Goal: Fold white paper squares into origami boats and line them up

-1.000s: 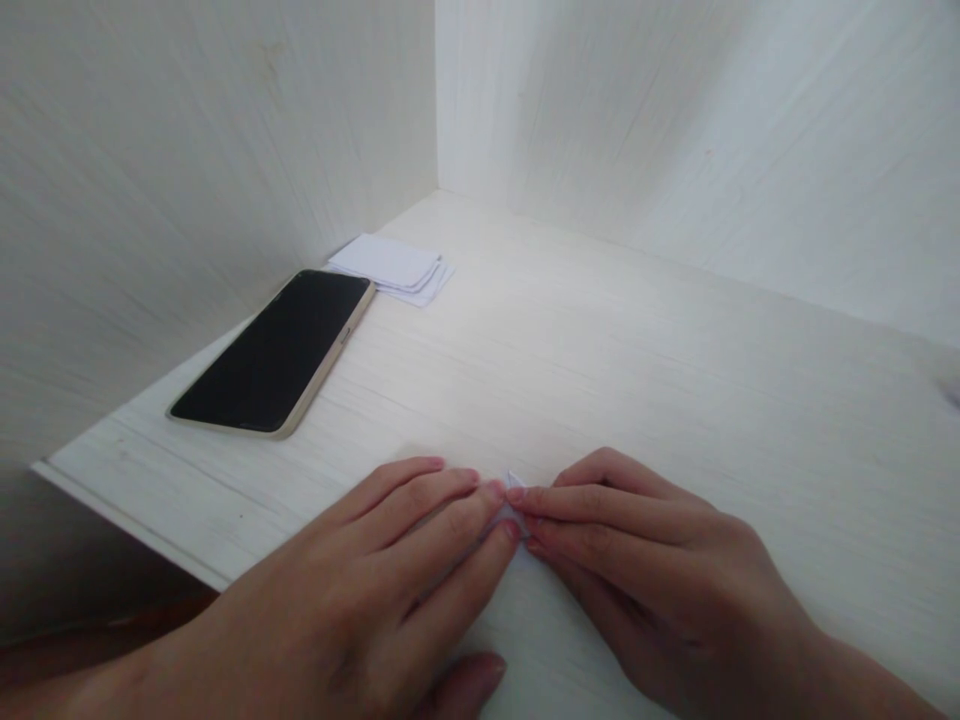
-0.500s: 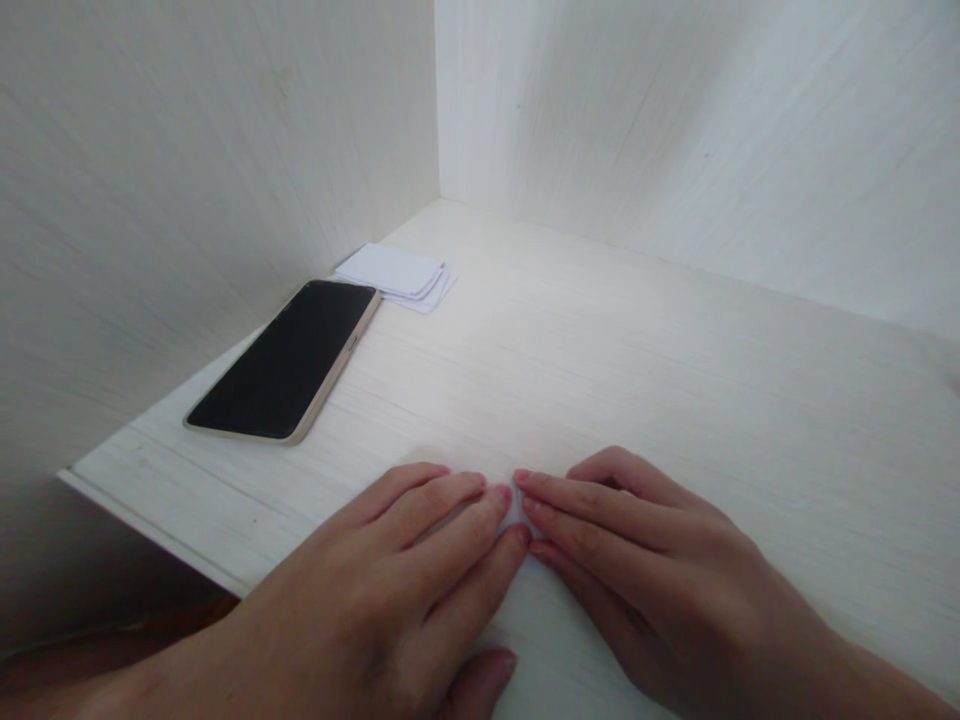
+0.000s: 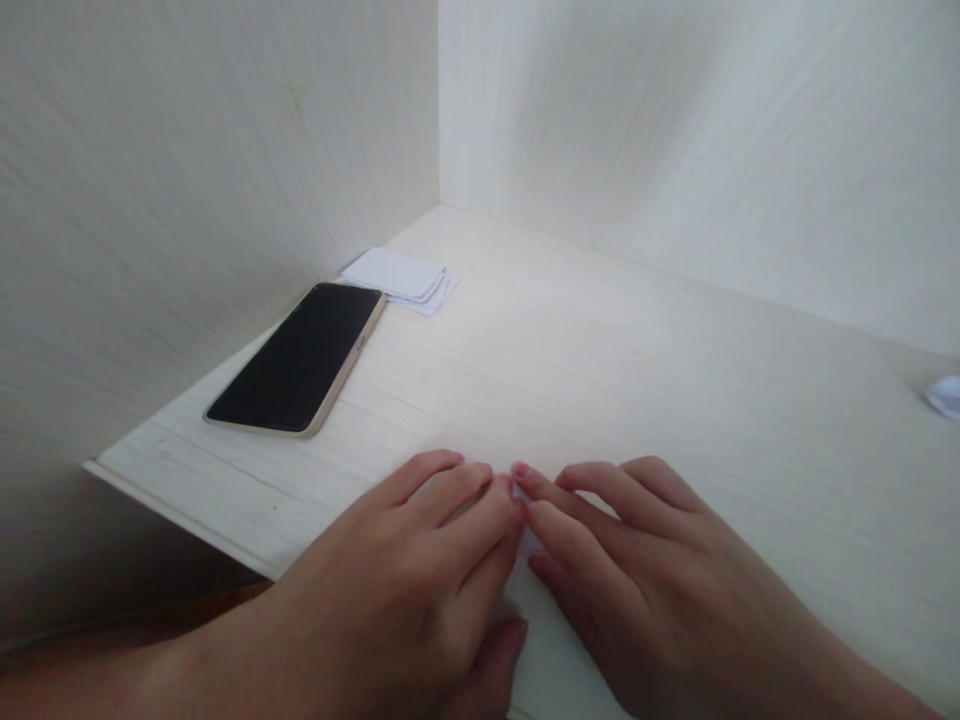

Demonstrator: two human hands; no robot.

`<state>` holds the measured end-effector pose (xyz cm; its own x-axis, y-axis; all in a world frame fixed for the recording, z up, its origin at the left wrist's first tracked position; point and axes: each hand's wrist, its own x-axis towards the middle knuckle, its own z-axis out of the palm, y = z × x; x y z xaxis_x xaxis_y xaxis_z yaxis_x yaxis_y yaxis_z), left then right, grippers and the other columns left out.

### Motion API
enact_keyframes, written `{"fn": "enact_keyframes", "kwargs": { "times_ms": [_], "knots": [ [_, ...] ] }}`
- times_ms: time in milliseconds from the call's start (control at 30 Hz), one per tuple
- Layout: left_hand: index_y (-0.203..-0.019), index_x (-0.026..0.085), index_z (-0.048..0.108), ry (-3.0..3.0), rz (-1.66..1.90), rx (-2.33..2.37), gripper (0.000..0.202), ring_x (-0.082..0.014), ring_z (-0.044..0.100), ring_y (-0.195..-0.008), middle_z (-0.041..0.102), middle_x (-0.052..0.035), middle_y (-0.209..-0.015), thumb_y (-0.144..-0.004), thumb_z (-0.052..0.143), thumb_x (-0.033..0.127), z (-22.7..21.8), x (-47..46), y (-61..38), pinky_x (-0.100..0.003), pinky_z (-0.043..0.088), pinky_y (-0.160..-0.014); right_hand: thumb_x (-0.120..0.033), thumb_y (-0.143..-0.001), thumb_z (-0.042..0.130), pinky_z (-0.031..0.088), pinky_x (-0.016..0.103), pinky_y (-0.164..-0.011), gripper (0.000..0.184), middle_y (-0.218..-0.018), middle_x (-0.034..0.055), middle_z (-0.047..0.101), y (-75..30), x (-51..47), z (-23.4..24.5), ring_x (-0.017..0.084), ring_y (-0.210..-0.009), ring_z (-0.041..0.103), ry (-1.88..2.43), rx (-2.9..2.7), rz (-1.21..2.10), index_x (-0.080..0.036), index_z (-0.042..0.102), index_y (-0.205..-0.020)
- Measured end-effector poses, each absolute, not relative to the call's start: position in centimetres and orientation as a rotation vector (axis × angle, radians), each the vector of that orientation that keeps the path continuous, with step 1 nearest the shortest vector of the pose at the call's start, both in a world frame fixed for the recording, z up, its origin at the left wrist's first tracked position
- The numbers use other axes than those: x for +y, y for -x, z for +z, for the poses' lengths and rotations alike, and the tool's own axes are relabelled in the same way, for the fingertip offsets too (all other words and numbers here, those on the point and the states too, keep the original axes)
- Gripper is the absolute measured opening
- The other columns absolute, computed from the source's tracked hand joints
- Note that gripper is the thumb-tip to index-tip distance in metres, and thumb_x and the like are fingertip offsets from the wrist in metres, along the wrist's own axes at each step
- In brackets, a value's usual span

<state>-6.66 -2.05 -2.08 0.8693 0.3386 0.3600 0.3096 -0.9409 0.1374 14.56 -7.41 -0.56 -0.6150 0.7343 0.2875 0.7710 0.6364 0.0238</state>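
Note:
A small piece of white paper [image 3: 529, 543] lies on the white tabletop, mostly covered by fingers. My left hand [image 3: 420, 575] presses its bent fingertips down on the paper from the left, with the thumb tucked below the palm. From the right, my right hand [image 3: 652, 570] grips the paper's edge, its index finger above and the thumb at the lower side. The fingertips of both hands nearly meet over the paper. Its full shape is hidden beneath them.
A phone in a beige case [image 3: 300, 360] rests screen up at the left. Behind it, against the side panel, is a stack of white paper pieces [image 3: 397, 273]. At the right edge sits a small white object [image 3: 943, 396], partly cut off. The tabletop's edge [image 3: 180, 522] runs along the lower left.
My right hand's fingers have spread and bent more, with the index finger drawn closer to the left fingertips. The view has shifted slightly, bringing the white object at right into sight.

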Motion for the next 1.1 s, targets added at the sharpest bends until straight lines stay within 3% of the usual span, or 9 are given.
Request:
{"fn": "enact_keyframes", "kwargs": {
  "times_ms": [167,433,600,733,800,867,967,1033,1100],
  "knots": [
    [-0.103,0.013,0.074,-3.020,0.550,0.468,0.027,-0.0273,0.062,-0.104,0.071,-0.0086,-0.108,-0.095,0.057,0.033,-2.1,-2.2,6.3,-0.046,0.046,-0.105,-0.018,-0.097,0.049,0.042,0.046,-0.086,0.036,-0.125,0.0175,0.072,-13.9,-8.2,-0.5,0.030,-0.108,0.061,1.296,-2.686,-0.305,-0.004,0.062,-0.128],
    [-0.103,0.012,0.072,-3.046,0.427,0.518,0.032,-0.0300,0.062,-0.097,0.068,-0.0113,-0.099,-0.098,0.052,0.036,-1.0,-2.0,5.9,-0.050,0.050,-0.097,-0.026,-0.098,0.048,0.033,0.049,-0.103,0.045,-0.138,0.0143,0.067,-14.7,-12.2,0.1,0.029,-0.120,0.058,1.565,-2.587,-0.113,-0.007,0.054,-0.139],
    [-0.119,0.005,0.068,-3.012,0.467,0.517,0.042,-0.0329,0.061,-0.115,0.066,-0.0212,-0.125,-0.104,0.044,0.036,-1.7,-2.5,6.0,-0.047,0.050,-0.100,-0.038,-0.098,0.052,0.031,0.055,-0.108,0.053,-0.138,0.0185,0.066,-14.2,-13.4,0.0,0.034,-0.123,0.056,1.677,-2.534,-0.062,-0.007,0.052,-0.141],
    [-0.127,0.002,0.064,-2.925,0.431,0.520,0.045,-0.0342,0.056,-0.128,0.062,-0.0230,-0.138,-0.103,0.048,0.036,-2.4,-2.2,6.5,-0.049,0.042,-0.111,-0.044,-0.099,0.050,0.030,0.056,-0.109,0.059,-0.128,0.0222,0.069,-13.1,-13.4,-0.2,0.036,-0.121,0.058,1.761,-2.474,-0.124,-0.003,0.053,-0.141],
    [-0.125,0.007,0.067,-2.822,0.347,0.546,0.039,-0.0327,0.056,-0.129,0.062,-0.0207,-0.140,-0.103,0.047,0.032,-1.9,-1.5,6.5,-0.049,0.040,-0.113,-0.045,-0.099,0.050,0.030,0.056,-0.109,0.060,-0.123,0.0230,0.070,-12.8,-13.5,-0.3,0.036,-0.119,0.059,1.798,-2.436,-0.152,-0.003,0.053,-0.141],
    [-0.117,0.011,0.073,-2.792,0.282,0.558,0.034,-0.0301,0.062,-0.122,0.068,-0.0180,-0.132,-0.104,0.045,0.027,-1.0,-0.4,5.9,-0.047,0.043,-0.109,-0.044,-0.099,0.050,0.030,0.055,-0.108,0.057,-0.122,0.0227,0.070,-12.6,-13.6,-0.5,0.036,-0.119,0.059,1.820,-2.399,-0.159,-0.005,0.054,-0.141],
    [-0.091,0.014,0.079,-2.739,0.160,0.621,0.022,-0.0303,0.068,-0.108,0.076,-0.0154,-0.111,-0.095,0.061,0.027,0.7,1.7,4.2,-0.043,0.047,-0.101,-0.042,-0.099,0.049,0.028,0.054,-0.107,0.054,-0.126,0.0214,0.069,-12.6,-13.8,-1.0,0.036,-0.123,0.056,1.830,-2.331,-0.126,-0.009,0.054,-0.142],
    [-0.080,0.015,0.077,-2.668,0.059,0.691,0.011,-0.0299,0.070,-0.101,0.078,-0.0115,-0.093,-0.085,0.074,0.024,1.8,3.0,2.8,-0.041,0.050,-0.096,-0.042,-0.100,0.048,0.027,0.054,-0.108,0.053,-0.128,0.0214,0.068,-12.7,-13.8,-1.2,0.035,-0.125,0.055,1.837,-2.298,-0.120,-0.010,0.054,-0.141],
    [-0.078,0.015,0.074,-2.569,-0.048,0.773,0.013,-0.0262,0.071,-0.093,0.076,-0.0069,-0.086,-0.082,0.080,0.025,2.6,3.9,1.5,-0.041,0.053,-0.091,-0.043,-0.100,0.048,0.025,0.055,-0.109,0.052,-0.129,0.0222,0.067,-12.7,-13.9,-1.4,0.036,-0.126,0.054,1.837,-2.273,-0.119,-0.010,0.055,-0.141]
  ]
}}
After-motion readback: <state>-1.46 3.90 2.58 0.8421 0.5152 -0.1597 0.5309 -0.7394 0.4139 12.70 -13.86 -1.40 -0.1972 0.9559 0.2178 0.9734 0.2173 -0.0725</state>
